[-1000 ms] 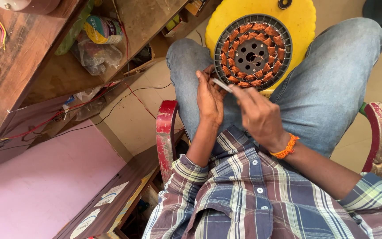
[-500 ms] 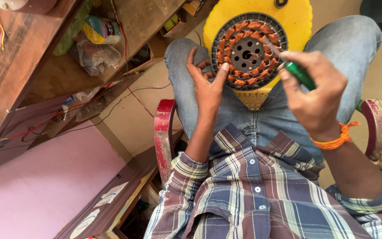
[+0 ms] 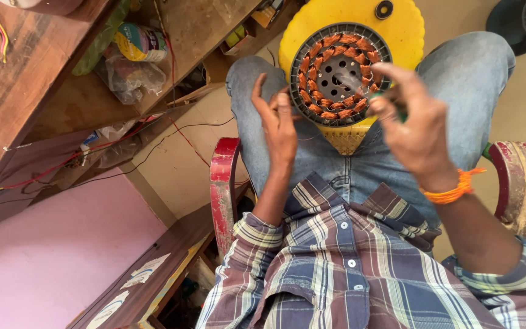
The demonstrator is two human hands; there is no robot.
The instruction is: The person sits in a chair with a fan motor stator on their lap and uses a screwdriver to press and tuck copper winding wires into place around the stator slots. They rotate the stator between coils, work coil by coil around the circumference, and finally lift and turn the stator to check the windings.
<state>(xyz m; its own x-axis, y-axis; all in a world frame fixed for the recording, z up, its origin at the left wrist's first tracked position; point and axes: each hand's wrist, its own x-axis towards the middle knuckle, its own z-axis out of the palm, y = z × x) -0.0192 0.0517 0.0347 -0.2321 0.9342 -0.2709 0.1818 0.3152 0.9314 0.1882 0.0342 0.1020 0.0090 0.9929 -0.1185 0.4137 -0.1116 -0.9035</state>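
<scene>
Head cam looking straight down at my lap, so going biggest to smallest. My legs in jeans (image 3: 458, 79) are the whole work surface here; I'm sat in a chair with red armrests (image 3: 223, 183), knees apart so the yellow stool (image 3: 409, 24) fits between them. That stool carries the round stator (image 3: 339, 73), a dark ring with copper windings all around and a holed hub in the middle, lying flat and face up so every coil is reachable from above. It sits right at the near edge of the stool, just ahead of both hands.

Wooden desk (image 3: 25, 73) runs along my left with loose wires, a plastic bag (image 3: 126, 76) and a coloured packet on it, close enough to grab stuff without getting up.

My right hand (image 3: 418, 125) hovers over the right edge of the windings, fingers curled narrow around something green; it's blurred, so I can't tell what it is, only that it's pinched there. My left hand (image 3: 278, 122) is open, fingers straight and spread a bit, holding nothing, sitting just beside the stator's left rim, looks like to steady it
</scene>
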